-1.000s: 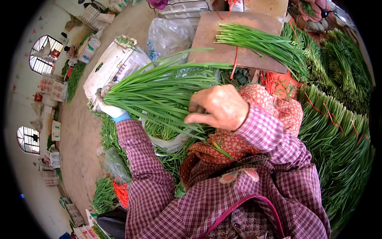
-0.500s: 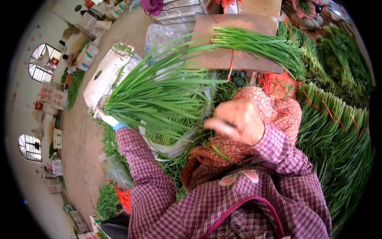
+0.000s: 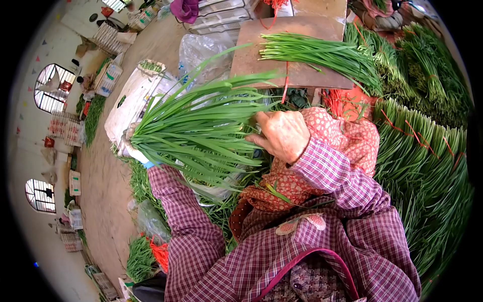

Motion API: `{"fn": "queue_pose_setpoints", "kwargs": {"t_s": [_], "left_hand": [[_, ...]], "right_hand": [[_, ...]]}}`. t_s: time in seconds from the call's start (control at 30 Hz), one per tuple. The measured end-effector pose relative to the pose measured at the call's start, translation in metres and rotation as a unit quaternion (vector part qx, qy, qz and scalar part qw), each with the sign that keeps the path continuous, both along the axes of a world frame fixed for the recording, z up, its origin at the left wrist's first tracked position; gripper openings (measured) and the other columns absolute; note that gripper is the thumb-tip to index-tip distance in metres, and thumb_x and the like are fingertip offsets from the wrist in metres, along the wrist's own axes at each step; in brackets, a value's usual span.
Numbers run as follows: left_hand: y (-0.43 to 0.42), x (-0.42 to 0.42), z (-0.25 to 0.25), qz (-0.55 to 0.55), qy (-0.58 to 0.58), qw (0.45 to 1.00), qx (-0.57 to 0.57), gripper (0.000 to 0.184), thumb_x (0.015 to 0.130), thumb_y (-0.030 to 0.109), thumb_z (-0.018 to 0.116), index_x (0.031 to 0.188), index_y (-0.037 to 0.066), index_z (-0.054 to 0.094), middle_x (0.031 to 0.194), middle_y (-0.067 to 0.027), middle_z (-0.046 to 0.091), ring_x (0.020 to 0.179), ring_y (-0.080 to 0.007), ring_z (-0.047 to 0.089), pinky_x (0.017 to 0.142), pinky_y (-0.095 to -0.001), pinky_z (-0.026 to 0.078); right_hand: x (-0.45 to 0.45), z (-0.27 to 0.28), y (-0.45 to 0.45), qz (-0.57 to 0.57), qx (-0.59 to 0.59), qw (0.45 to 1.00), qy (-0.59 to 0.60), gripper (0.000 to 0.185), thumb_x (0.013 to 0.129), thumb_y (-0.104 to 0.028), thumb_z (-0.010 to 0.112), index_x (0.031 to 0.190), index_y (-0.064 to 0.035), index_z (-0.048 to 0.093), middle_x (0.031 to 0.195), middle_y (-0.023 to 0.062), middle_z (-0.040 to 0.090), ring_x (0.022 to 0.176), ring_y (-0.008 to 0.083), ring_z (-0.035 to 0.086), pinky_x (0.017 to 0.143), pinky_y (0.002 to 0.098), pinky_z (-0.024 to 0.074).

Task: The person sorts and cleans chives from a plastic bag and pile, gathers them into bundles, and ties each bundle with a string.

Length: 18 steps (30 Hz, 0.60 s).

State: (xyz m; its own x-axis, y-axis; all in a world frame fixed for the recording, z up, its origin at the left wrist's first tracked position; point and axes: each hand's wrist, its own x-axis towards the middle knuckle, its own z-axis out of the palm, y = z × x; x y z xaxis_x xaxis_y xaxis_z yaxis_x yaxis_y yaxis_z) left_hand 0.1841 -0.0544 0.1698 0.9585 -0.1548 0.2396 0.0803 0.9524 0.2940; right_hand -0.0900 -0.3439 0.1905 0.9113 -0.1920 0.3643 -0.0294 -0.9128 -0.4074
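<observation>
My left hand (image 3: 132,146), in a pale glove with a blue cuff, is closed around the base of a loose bunch of garlic chives (image 3: 196,126). The long green leaves fan out to the right from it. Beside their tips is my bare right hand (image 3: 283,135), its fingers curled in toward the thumb; what lies between them is hidden. Another bunch of garlic chives (image 3: 317,53) lies on a brown board (image 3: 246,48) just beyond. A red tie (image 3: 286,83) hangs over the board's near edge.
Tied chives (image 3: 427,186) are piled along the right. Below the held bunch, a white-rimmed container (image 3: 206,201) holds loose greens. A white crate (image 3: 126,108) stands at left, and a clear plastic bag (image 3: 201,55) lies behind. Red ties (image 3: 160,254) lie at lower left.
My right hand has moved left and slightly up, from above my lap to the leaf tips. My left hand still grips the bunch in nearly the same place.
</observation>
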Motion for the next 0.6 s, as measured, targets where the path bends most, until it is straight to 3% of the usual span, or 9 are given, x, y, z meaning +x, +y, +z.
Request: {"fn": "queue_pose_setpoints", "kwargs": {"t_s": [0.17,0.23,0.3,0.37,0.4,0.43,0.53,0.57,0.6], "left_hand": [[0.01,0.014,-0.01,-0.08,0.013,0.996,-0.036,0.02,0.089,0.03,0.058,0.08,0.012,0.056,0.089,-0.0036,0.061,0.098,-0.0203,0.056,0.094,-0.046,0.045],[0.013,0.023,-0.019,-0.032,-0.03,0.998,0.033,0.025,0.089,0.035,0.057,0.088,0.01,0.058,0.096,-0.0067,0.063,0.102,-0.0235,0.056,0.095,-0.0486,0.044],[-0.002,0.009,-0.016,0.137,0.08,0.951,0.266,0.034,0.091,0.041,0.054,0.095,0.007,0.06,0.103,-0.0102,0.063,0.103,-0.0259,0.056,0.095,-0.0509,0.043],[0.01,0.022,-0.029,0.102,0.059,0.966,0.229,0.042,0.093,0.045,0.05,0.098,0.005,0.061,0.106,-0.0128,0.063,0.102,-0.0272,0.057,0.095,-0.052,0.043],[0.014,0.03,-0.036,0.099,0.042,0.972,0.21,0.042,0.093,0.044,0.05,0.097,0.004,0.061,0.105,-0.0131,0.064,0.101,-0.0273,0.058,0.094,-0.0516,0.044],[0.018,0.036,-0.042,0.097,0.026,0.976,0.192,0.042,0.094,0.044,0.05,0.096,0.004,0.061,0.104,-0.0133,0.064,0.1,-0.0275,0.058,0.094,-0.0513,0.044],[0.017,0.036,-0.044,0.034,-0.012,0.988,0.149,0.041,0.093,0.042,0.053,0.093,0.002,0.06,0.096,-0.0107,0.063,0.093,-0.0243,0.058,0.087,-0.0446,0.047],[0.015,0.033,-0.043,0.04,-0.005,0.988,0.151,0.039,0.092,0.041,0.055,0.092,0.002,0.059,0.091,-0.0084,0.062,0.089,-0.0221,0.058,0.084,-0.0415,0.048],[0.014,0.031,-0.04,-0.087,-0.062,0.99,0.086,0.035,0.091,0.038,0.058,0.089,0.003,0.056,0.081,-0.0034,0.056,0.081,-0.0175,0.054,0.078,-0.0369,0.047]], "right_hand": [[0.0,-0.02,-0.01,0.056,0.122,0.991,0.024,0.039,0.079,-0.039,0.069,0.084,-0.0005,0.065,0.067,0.0179,0.064,0.066,0.0357,0.064,0.062,0.0445,0.051],[0.005,-0.039,-0.009,0.064,0.202,0.975,-0.074,0.04,0.079,-0.037,0.069,0.09,0.0017,0.066,0.07,0.0195,0.065,0.068,0.0384,0.063,0.064,0.0459,0.0506],[0.012,-0.049,-0.006,0.077,0.256,0.959,-0.095,0.041,0.08,-0.032,0.071,0.097,0.0046,0.063,0.079,0.0213,0.066,0.073,0.0352,0.066,0.069,0.0429,0.0525],[0.016,-0.049,0.0,0.071,0.473,0.87,-0.123,0.042,0.08,-0.026,0.073,0.103,0.0068,0.06,0.088,0.0222,0.067,0.082,0.0277,0.068,0.074,0.0372,0.0537],[0.018,-0.05,0.001,0.074,0.485,0.865,-0.102,0.038,0.082,-0.014,0.072,0.109,0.0083,0.057,0.101,0.0192,0.066,0.093,0.0202,0.066,0.081,0.0326,0.0531],[0.02,-0.052,0.004,0.073,0.485,0.865,-0.105,0.038,0.082,-0.014,0.072,0.109,0.0083,0.057,0.101,0.0192,0.066,0.093,0.0202,0.066,0.081,0.0326,0.0531],[0.025,-0.052,0.019,0.148,0.626,0.742,-0.189,0.036,0.08,0.003,0.068,0.113,0.0058,0.058,0.11,0.0107,0.064,0.101,0.0151,0.06,0.088,0.0303,0.0504],[0.023,-0.051,0.021,0.147,0.625,0.742,-0.19,0.036,0.08,0.003,0.068,0.113,0.0058,0.058,0.11,0.0107,0.064,0.101,0.0151,0.06,0.088,0.0303,0.0504],[0.019,-0.043,0.022,0.139,0.628,0.747,-0.168,0.037,0.079,0.001,0.069,0.114,0.0057,0.058,0.109,0.0108,0.065,0.1,0.0145,0.06,0.088,0.0297,0.05]]}}
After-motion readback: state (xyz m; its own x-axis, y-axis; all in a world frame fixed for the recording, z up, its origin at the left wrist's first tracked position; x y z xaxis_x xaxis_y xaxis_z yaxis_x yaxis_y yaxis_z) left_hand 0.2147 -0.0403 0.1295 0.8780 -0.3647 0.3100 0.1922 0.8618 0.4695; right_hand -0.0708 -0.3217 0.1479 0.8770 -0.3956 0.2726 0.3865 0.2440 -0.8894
